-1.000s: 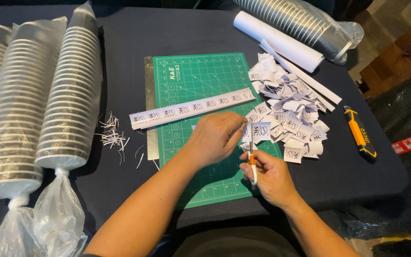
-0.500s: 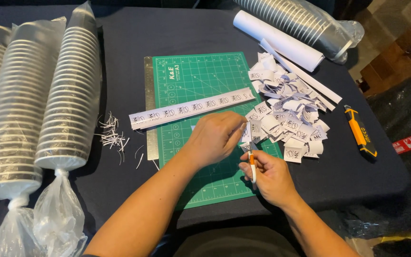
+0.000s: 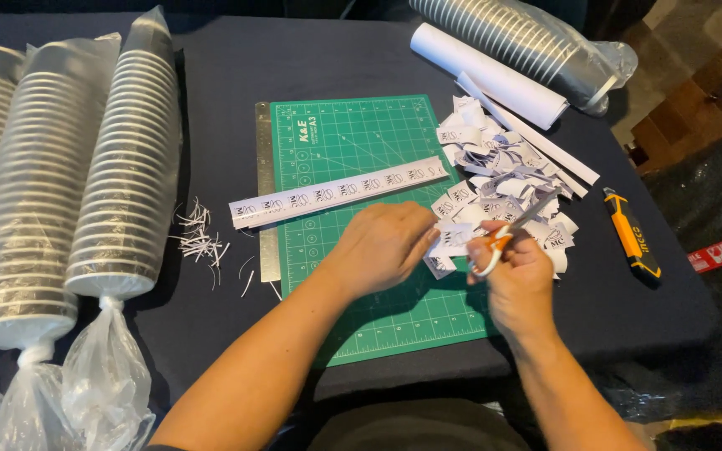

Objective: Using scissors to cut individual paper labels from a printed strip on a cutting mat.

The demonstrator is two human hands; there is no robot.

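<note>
Left hand (image 3: 386,246): fingers pinched on a small bundle of printed paper labels (image 3: 447,245) above the green cutting mat (image 3: 353,150). Right hand (image 3: 516,271): closed around orange-handled scissors (image 3: 507,234), blades pointing up-right over the heap of cut labels (image 3: 503,179). Also on the dark table (image 3: 227,58): printed paper strip (image 3: 340,190) (across the mat), steel ruler (image 3: 264,192), orange utility knife (image 3: 631,231), bagged cup stacks (image 3: 123,167)

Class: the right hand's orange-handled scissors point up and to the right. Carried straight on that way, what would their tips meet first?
Probably the heap of cut white paper labels, lying right under the tips of the scissors in the right hand; height above it is unclear.
</note>
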